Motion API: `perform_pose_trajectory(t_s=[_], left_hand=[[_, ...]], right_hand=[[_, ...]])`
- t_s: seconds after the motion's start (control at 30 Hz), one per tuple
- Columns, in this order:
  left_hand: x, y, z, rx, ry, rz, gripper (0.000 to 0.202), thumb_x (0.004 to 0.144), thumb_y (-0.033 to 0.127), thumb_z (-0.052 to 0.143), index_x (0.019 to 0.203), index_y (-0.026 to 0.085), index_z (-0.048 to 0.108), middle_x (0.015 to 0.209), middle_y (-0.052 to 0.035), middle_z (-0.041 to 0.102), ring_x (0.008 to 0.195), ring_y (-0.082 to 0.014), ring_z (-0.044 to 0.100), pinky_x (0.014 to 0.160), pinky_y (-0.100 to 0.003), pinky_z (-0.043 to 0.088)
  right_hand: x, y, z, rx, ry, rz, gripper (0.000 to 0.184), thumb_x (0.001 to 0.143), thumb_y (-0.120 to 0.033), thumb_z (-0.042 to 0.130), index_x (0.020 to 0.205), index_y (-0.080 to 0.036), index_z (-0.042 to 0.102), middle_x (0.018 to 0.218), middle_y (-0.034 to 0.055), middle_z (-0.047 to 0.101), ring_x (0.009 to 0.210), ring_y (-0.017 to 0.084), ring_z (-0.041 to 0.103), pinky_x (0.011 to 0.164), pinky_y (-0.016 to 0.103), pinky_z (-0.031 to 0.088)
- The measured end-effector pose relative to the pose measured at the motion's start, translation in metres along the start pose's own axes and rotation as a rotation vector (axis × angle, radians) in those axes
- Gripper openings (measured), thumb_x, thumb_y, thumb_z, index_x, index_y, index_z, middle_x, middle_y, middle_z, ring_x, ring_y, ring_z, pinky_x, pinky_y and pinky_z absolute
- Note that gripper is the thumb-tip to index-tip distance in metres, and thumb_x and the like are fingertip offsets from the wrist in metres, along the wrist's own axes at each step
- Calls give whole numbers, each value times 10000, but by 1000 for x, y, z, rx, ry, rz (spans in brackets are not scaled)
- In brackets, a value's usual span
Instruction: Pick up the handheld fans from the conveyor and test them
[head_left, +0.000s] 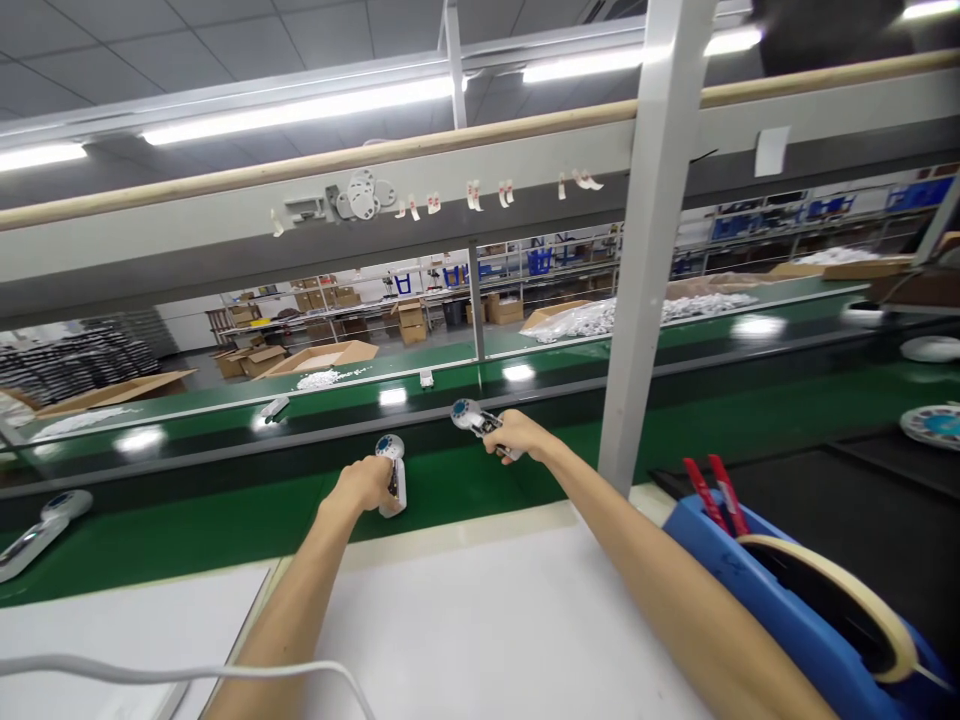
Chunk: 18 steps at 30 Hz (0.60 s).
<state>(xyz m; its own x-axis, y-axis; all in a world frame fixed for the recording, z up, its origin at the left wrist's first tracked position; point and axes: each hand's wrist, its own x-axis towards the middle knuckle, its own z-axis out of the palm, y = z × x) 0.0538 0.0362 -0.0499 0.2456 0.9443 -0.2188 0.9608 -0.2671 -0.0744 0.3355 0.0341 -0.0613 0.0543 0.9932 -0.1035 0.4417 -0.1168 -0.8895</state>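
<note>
My left hand (363, 484) is closed around the side of a white handheld device (399, 490) with a round, blue-dotted head, low over the green conveyor belt (442, 475). Farther right, my right hand (519, 434) grips a second white round-headed device (466, 413). Its head points left and dark inner parts show along its handle. Both devices are apart from each other. Whether either one touches the belt, I cannot tell. A similar white device (45, 530) lies on the belt at the far left.
A white worktop (465, 620) lies below my arms, crossed at left by a white cable (285, 668). At right, a blue bin (772, 620) holds red-handled tools (716, 495) and a tape roll (847, 590). A grey post (649, 250) rises beside my right arm.
</note>
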Motion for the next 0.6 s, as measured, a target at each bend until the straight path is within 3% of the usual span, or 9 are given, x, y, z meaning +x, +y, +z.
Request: perform_pose_trajectory(t_s=[0.13,0.23,0.33,0.47,0.6], left_hand=[[6,-10,3,-41,-51,-27,365,838,430,712,1055,148,628,1032,-59,653,904,-189,625,851,-395,519],[7,-12,7,-68,-69,-54,349,856,439,694,1030,143,635,999,-56,655,886,-183,628,836,-386,523],[3,-13,2,-105,-46,-64,324,818,414,728,966,139,636,956,-62,662,846,-191,634,795,-374,522],[-21,-10,-25,-204,103,28,264,848,430,658,902,174,620,932,-75,678,813,-218,647,710,-337,501],[-69,9,-56,-365,368,247,391,940,551,491,1138,222,563,1166,-63,641,988,-196,635,827,-309,521]], right_hand=[[-14,-26,-3,303,42,-143,197,659,-177,721,767,-147,560,651,41,623,541,141,598,417,212,504],[-32,-49,-6,493,18,-229,138,794,-259,605,855,-137,583,792,98,682,560,148,626,428,232,529],[-56,-71,-7,723,-33,-328,159,790,-169,507,931,-137,572,871,104,702,568,163,652,445,270,560],[-91,-95,-3,772,3,-381,349,755,-85,518,1090,-180,493,829,46,705,620,186,706,493,273,587],[-116,-109,4,805,-23,-441,430,745,-58,553,1129,-209,431,877,21,714,754,202,747,648,317,630]])
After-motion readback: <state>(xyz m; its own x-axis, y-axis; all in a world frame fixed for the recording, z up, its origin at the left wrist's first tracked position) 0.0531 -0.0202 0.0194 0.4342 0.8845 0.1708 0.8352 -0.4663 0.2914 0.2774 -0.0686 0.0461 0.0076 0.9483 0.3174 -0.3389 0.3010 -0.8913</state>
